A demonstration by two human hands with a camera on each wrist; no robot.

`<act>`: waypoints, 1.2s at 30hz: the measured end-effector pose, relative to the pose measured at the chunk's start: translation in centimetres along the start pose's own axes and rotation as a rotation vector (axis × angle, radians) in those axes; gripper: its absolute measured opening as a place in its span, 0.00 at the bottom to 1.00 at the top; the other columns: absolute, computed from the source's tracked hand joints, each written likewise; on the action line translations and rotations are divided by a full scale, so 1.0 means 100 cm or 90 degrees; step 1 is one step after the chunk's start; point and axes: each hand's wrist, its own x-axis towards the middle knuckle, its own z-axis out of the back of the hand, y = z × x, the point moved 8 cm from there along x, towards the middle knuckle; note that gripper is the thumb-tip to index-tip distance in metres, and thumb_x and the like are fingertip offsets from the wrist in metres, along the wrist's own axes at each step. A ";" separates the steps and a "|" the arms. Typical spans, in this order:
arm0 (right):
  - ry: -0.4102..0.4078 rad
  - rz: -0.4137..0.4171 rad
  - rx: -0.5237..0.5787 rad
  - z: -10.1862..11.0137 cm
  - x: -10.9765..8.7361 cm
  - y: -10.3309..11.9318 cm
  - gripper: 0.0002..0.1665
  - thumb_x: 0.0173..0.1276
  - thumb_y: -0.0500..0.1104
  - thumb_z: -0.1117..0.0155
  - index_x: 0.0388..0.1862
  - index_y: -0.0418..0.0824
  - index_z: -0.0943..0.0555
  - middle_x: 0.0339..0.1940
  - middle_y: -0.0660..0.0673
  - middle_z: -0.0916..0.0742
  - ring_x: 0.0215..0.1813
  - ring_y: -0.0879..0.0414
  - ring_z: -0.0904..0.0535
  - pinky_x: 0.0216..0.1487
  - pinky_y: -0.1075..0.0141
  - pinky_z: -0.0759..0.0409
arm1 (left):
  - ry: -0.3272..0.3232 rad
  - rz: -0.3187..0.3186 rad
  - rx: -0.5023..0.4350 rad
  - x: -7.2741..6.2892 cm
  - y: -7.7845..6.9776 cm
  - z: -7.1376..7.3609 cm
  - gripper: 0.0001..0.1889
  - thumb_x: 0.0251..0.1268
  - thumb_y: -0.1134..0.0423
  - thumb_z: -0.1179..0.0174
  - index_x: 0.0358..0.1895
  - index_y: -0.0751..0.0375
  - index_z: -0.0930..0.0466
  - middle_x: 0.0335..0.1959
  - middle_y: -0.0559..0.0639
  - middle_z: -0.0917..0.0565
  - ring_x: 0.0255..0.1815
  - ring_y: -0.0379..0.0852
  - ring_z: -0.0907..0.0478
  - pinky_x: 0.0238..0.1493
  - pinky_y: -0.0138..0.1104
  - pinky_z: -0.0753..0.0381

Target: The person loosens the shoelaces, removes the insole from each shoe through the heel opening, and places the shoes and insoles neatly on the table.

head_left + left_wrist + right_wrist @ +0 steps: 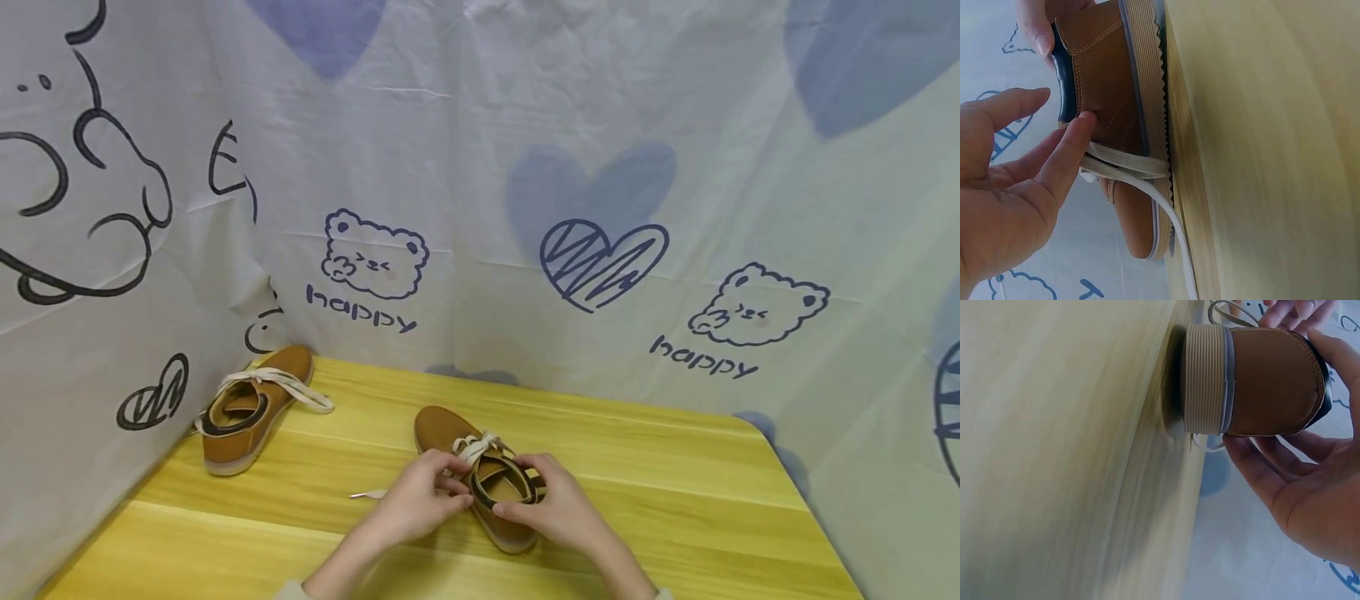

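A brown lace-up shoe (442,427) with a dark collar stands on the table, its toe pointing away and to the left. White laces (480,447) are tied in a bow on it, and one lace end trails left. My left hand (422,496) touches the shoe's left side with its fingertips, the thumb held apart from the collar in the left wrist view. At the heel (1272,381), my right hand (558,504) grips the shoe, thumb at the collar and fingers along the right side. The shoe's inside is partly visible between the hands.
A second brown shoe (294,363) with loose-hanging white laces stands at the table's back left, near the cloth. The yellow wooden table (675,467) ends at a rounded back right corner. Printed white cloth (480,200) hangs behind and along the left.
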 end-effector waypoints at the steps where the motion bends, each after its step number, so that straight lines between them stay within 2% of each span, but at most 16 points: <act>1: 0.000 0.001 0.002 0.001 -0.001 -0.001 0.45 0.59 0.58 0.19 0.69 0.38 0.24 0.64 0.41 0.19 0.60 0.40 0.20 0.53 0.49 0.15 | 0.004 -0.002 -0.004 -0.001 -0.001 -0.002 0.20 0.63 0.72 0.29 0.58 0.71 0.20 0.53 0.61 0.23 0.50 0.54 0.15 0.43 0.30 0.13; 6: 0.016 0.010 0.023 0.009 -0.010 -0.007 0.43 0.60 0.54 0.19 0.70 0.38 0.24 0.65 0.40 0.19 0.61 0.39 0.20 0.56 0.46 0.16 | 0.041 -0.016 -0.008 -0.006 -0.004 -0.012 0.21 0.65 0.69 0.29 0.59 0.68 0.21 0.54 0.59 0.23 0.52 0.54 0.15 0.47 0.29 0.14; 11: 0.066 0.013 0.054 0.017 -0.015 -0.018 0.41 0.62 0.51 0.20 0.72 0.40 0.25 0.67 0.40 0.20 0.62 0.40 0.21 0.55 0.53 0.16 | 0.074 -0.049 0.043 -0.012 -0.012 -0.014 0.18 0.69 0.62 0.30 0.58 0.62 0.19 0.53 0.54 0.21 0.48 0.44 0.16 0.47 0.28 0.16; 14: 0.104 0.032 0.063 0.019 -0.017 -0.023 0.41 0.64 0.49 0.22 0.73 0.40 0.26 0.67 0.40 0.20 0.63 0.42 0.22 0.56 0.59 0.18 | 0.059 -0.082 0.074 -0.013 -0.016 -0.009 0.15 0.70 0.62 0.32 0.56 0.60 0.18 0.51 0.52 0.19 0.45 0.40 0.17 0.46 0.29 0.16; 17: 0.138 0.060 0.066 0.021 -0.019 -0.024 0.42 0.65 0.49 0.23 0.74 0.38 0.27 0.67 0.40 0.20 0.63 0.42 0.23 0.59 0.60 0.20 | 0.026 -0.116 0.107 -0.010 -0.019 0.001 0.13 0.71 0.65 0.33 0.56 0.60 0.18 0.50 0.52 0.18 0.45 0.41 0.17 0.46 0.31 0.15; 20: 0.163 0.079 0.066 0.022 -0.021 -0.024 0.41 0.65 0.48 0.23 0.74 0.39 0.27 0.67 0.41 0.20 0.64 0.43 0.23 0.61 0.62 0.22 | -0.005 -0.144 0.161 -0.007 -0.019 0.010 0.15 0.69 0.66 0.32 0.57 0.58 0.17 0.52 0.48 0.17 0.50 0.44 0.17 0.53 0.38 0.14; 22: 0.177 0.090 0.069 0.022 -0.022 -0.024 0.42 0.64 0.48 0.23 0.74 0.39 0.27 0.67 0.42 0.20 0.63 0.44 0.22 0.60 0.64 0.22 | -0.008 -0.160 0.197 -0.005 -0.018 0.014 0.17 0.67 0.65 0.30 0.57 0.56 0.17 0.54 0.46 0.17 0.55 0.47 0.18 0.59 0.46 0.17; 26: 0.202 0.122 0.078 0.021 -0.024 -0.022 0.43 0.63 0.46 0.23 0.74 0.38 0.28 0.66 0.39 0.20 0.60 0.46 0.20 0.58 0.64 0.19 | 0.050 -0.171 0.242 -0.002 -0.010 0.011 0.19 0.65 0.62 0.28 0.58 0.52 0.16 0.59 0.43 0.17 0.62 0.50 0.21 0.67 0.55 0.25; 30: 0.229 0.137 0.084 0.020 -0.024 -0.023 0.43 0.63 0.44 0.24 0.75 0.38 0.28 0.67 0.40 0.20 0.60 0.49 0.20 0.61 0.64 0.21 | 0.122 -0.160 0.252 -0.002 -0.001 0.003 0.22 0.63 0.57 0.26 0.60 0.48 0.16 0.62 0.42 0.19 0.66 0.50 0.24 0.70 0.54 0.28; 36: 0.266 0.146 0.113 0.018 -0.029 -0.022 0.40 0.64 0.42 0.25 0.74 0.39 0.28 0.68 0.38 0.21 0.61 0.50 0.20 0.64 0.65 0.23 | 0.156 -0.138 0.234 -0.004 0.005 0.000 0.23 0.57 0.53 0.22 0.58 0.42 0.15 0.59 0.37 0.20 0.64 0.45 0.25 0.71 0.51 0.28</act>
